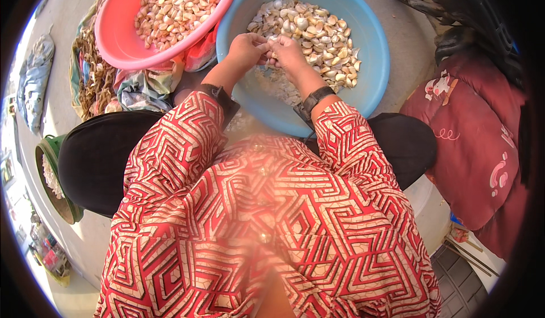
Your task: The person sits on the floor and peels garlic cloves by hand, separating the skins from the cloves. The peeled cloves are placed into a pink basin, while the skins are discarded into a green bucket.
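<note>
My left hand (248, 50) and my right hand (288, 54) meet at the fingertips over the left part of a blue plastic basin (374, 62). Pinched between them is a small pale piece, apparently a garlic clove (272, 39), mostly covered by the fingers. Beneath and to the right of my hands, unpeeled garlic cloves (328, 33) lie heaped in the basin. Loose papery garlic skins (279, 89) cover its near bottom. A dark band (318, 96) circles each wrist.
A pink basin (115, 41) of garlic cloves (179, 11) adjoins at the upper left. Netting and cloth sacks (144, 89) lie below it. By my left knee stands a green container (47, 148) with white contents. Dark red padded fabric (472, 139) lies at the right.
</note>
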Motion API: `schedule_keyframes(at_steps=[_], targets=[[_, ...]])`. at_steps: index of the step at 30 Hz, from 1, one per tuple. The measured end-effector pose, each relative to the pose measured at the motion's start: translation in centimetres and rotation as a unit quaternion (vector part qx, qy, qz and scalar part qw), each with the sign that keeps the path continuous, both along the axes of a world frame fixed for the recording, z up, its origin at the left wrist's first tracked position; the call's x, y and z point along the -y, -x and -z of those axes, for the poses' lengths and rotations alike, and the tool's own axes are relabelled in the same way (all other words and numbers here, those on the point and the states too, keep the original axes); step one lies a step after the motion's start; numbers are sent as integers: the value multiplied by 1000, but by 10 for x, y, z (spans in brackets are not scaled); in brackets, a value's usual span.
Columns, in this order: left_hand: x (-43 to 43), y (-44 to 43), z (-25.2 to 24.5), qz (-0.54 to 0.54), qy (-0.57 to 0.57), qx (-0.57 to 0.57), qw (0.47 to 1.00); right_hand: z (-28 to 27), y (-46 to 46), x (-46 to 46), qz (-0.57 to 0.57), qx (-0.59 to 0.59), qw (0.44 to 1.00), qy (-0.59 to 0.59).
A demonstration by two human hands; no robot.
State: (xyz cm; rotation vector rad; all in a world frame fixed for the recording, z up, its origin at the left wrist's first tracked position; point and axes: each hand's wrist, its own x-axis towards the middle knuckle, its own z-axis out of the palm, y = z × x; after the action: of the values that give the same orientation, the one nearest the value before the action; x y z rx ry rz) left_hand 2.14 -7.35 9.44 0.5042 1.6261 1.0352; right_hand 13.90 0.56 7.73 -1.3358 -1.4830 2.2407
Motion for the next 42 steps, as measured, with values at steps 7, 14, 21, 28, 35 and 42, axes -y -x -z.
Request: schedule_keyframes(at_steps=[7, 14, 21, 28, 35, 42], targets=[[-4, 0, -2, -67, -39, -48, 996, -17, 1, 5, 30, -8, 999, -13], [-3, 2, -10, -88, -31, -95, 991, -18, 0, 4, -9, -68, 998, 3], [-6, -3, 9, -102, -99, -72, 987, -16, -8, -6, 100, -107, 987, 69], [-9, -6, 15, 1, -148, -127, 981, -14, -11, -12, 125, -125, 978, 110], [-7, -7, 1, -5, -111, -166, 980, -13, -10, -6, 66, -105, 988, 90], [1, 5, -11, -83, -55, -52, 994, 0, -11, 0, 101, -35, 985, 139]])
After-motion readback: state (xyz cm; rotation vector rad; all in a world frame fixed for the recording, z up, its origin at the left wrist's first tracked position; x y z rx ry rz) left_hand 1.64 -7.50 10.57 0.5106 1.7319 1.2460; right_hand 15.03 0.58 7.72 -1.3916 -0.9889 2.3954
